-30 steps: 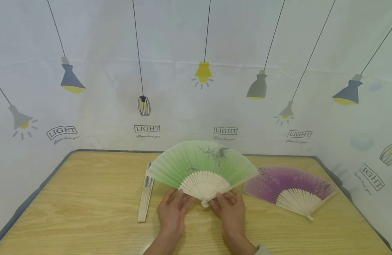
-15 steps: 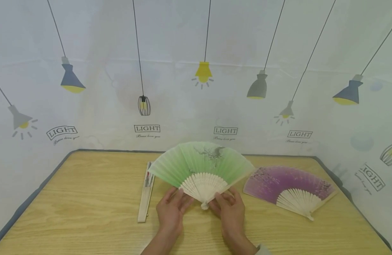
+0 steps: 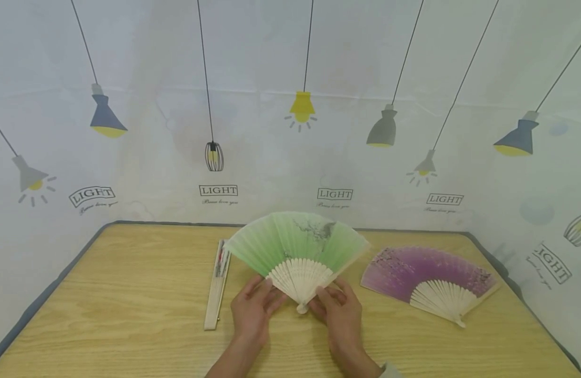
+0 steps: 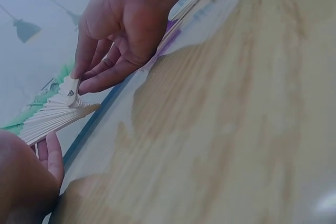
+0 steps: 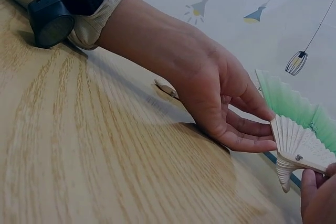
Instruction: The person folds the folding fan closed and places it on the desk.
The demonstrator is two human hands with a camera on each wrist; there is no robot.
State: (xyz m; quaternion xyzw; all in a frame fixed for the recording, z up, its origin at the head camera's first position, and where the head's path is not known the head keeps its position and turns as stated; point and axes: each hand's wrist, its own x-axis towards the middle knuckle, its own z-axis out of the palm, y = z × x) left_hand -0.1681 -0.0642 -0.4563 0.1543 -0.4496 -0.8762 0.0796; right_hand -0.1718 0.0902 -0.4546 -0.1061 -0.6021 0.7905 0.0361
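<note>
A green folding fan [image 3: 297,239], spread wide with pale ribs and a dark blossom print, is held up above the table. My left hand [image 3: 252,312] pinches its left outer rib between thumb and fingers. On the opposite rib, my right hand [image 3: 341,315] does the same, near the pivot. The pivot end hangs between both hands, pointing toward me. In the right wrist view, the left hand [image 5: 210,93] lies along the edge of the pale ribs [image 5: 294,135]. The left wrist view shows the right hand [image 4: 126,30] gripping near the pivot.
An open purple folding fan [image 3: 432,268] lies on the wooden table [image 3: 129,315] to the right. A folded pale fan [image 3: 216,294] lies left of my left hand. Behind the table hangs a white backdrop [image 3: 262,157] printed with lamps.
The green fan's spread has narrowed a little, its right edge moving left, and the fan sits slightly lower. My right hand has shifted slightly left. The other fans stay put.
</note>
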